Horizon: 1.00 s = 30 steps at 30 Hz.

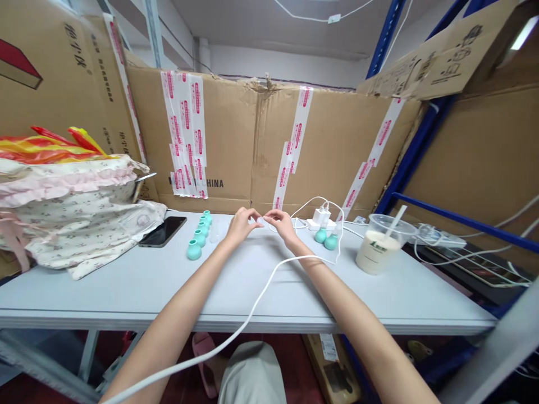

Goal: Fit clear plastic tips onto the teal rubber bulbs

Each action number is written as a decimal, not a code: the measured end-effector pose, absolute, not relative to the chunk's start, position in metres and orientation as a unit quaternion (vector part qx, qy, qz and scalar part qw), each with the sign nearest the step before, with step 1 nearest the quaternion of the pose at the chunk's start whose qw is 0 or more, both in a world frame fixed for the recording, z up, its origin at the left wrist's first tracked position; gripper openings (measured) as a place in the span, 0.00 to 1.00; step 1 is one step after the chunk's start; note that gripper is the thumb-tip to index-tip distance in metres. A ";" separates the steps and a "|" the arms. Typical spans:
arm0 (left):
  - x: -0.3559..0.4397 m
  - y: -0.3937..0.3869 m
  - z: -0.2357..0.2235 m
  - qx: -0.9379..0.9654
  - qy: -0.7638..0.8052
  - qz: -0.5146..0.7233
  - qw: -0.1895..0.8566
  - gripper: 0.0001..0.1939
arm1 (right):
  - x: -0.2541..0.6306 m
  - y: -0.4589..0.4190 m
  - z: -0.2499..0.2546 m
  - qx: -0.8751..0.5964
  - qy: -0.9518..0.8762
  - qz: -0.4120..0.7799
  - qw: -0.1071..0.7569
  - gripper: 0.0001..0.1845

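Observation:
Above the far half of the table, my left hand and my right hand meet almost fingertip to fingertip. The fingers of both are pinched around something small, pale and see-through, too small to name. Left of my left hand, several teal bulb-shaped pieces with open necks stand in a row. Beside that row are small clear pieces, hard to make out. Right of my right hand sit two more teal bulb-shaped pieces, close together.
A white cable runs across the table and over my right forearm to a charger plug. At the right stands a drink cup with a straw. A phone and a floral cloth bag lie left. Cardboard walls the back.

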<state>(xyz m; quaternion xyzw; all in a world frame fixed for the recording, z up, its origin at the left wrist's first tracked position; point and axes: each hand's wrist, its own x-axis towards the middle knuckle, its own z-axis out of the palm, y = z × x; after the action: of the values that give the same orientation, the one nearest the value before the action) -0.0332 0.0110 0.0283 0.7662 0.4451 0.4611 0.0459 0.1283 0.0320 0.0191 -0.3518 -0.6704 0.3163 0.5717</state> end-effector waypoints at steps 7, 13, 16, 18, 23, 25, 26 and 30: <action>0.004 0.012 0.016 0.754 0.425 0.498 0.049 0.10 | 0.150 0.027 0.010 -0.358 -0.640 0.323 0.599 0.13; -0.001 0.001 0.012 0.727 0.437 0.530 -0.004 0.08 | 0.147 0.018 0.016 -0.355 -0.672 0.286 0.583 0.12; 0.000 -0.001 0.011 0.734 0.432 0.524 -0.025 0.08 | 0.146 0.017 0.014 -0.372 -0.667 0.283 0.580 0.12; 0.001 0.000 0.009 0.740 0.421 0.523 -0.048 0.08 | 0.146 0.018 0.013 -0.374 -0.655 0.298 0.585 0.12; 0.001 0.000 0.004 0.740 0.396 0.531 -0.119 0.09 | 0.145 0.014 0.014 -0.384 -0.612 0.399 0.564 0.13; -0.002 0.000 0.002 0.746 0.382 0.525 -0.147 0.10 | 0.146 0.010 0.015 -0.389 -0.578 0.471 0.541 0.14; -0.003 0.000 0.002 0.749 0.375 0.522 -0.159 0.10 | 0.146 0.008 0.016 -0.384 -0.557 0.511 0.530 0.15; -0.005 0.000 -0.001 0.749 0.359 0.528 -0.174 0.13 | 0.149 0.006 0.016 -0.328 -0.498 0.632 0.495 0.17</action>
<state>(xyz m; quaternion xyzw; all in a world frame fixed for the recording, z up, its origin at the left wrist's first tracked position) -0.0048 0.0004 -0.0008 0.7492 0.3594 0.5285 -0.1739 0.1492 0.0064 0.0162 -0.3280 -0.4975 0.6320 0.4954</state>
